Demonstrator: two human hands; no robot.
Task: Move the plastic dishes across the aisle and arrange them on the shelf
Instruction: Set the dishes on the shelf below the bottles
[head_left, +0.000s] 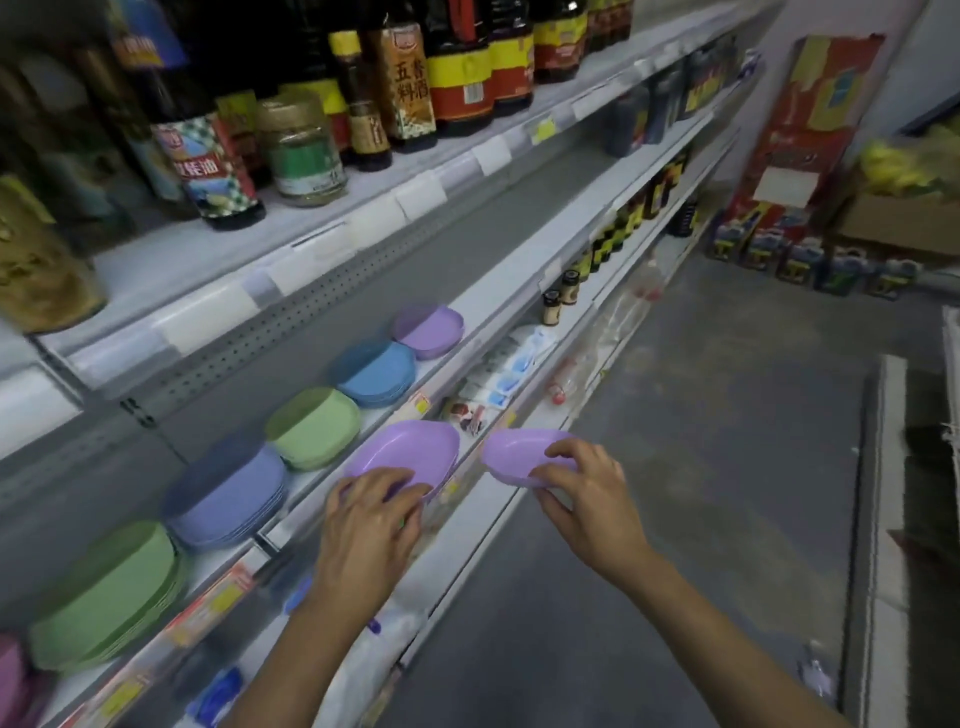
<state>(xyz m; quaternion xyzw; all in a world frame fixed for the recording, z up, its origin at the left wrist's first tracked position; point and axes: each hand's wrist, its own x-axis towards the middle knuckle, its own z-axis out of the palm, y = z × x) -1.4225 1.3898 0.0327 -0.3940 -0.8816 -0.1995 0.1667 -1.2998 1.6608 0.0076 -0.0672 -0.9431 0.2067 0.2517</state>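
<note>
My left hand (366, 525) grips a purple dish (410, 454) over the shelf (498, 291) front edge; right hand (582, 499) pinches another purple dish (519, 454) beyond it. Both open-side up, long axes roughly along the shelf.

The left hand (371, 512) covers the near rim of its purple dish (408, 454), hiding the fingertips' grip. A pink dish (10, 675) is cut off at the left edge. Bottle labels (215, 166) on the upper shelf (374, 208) blur, mostly unreadable.

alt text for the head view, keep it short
Each hand holds a purple plastic dish: the left hand with its purple dish at the shelf edge, the right hand with a second dish over the aisle. Stacks of green, blue and purple dishes line the shelf.
</note>
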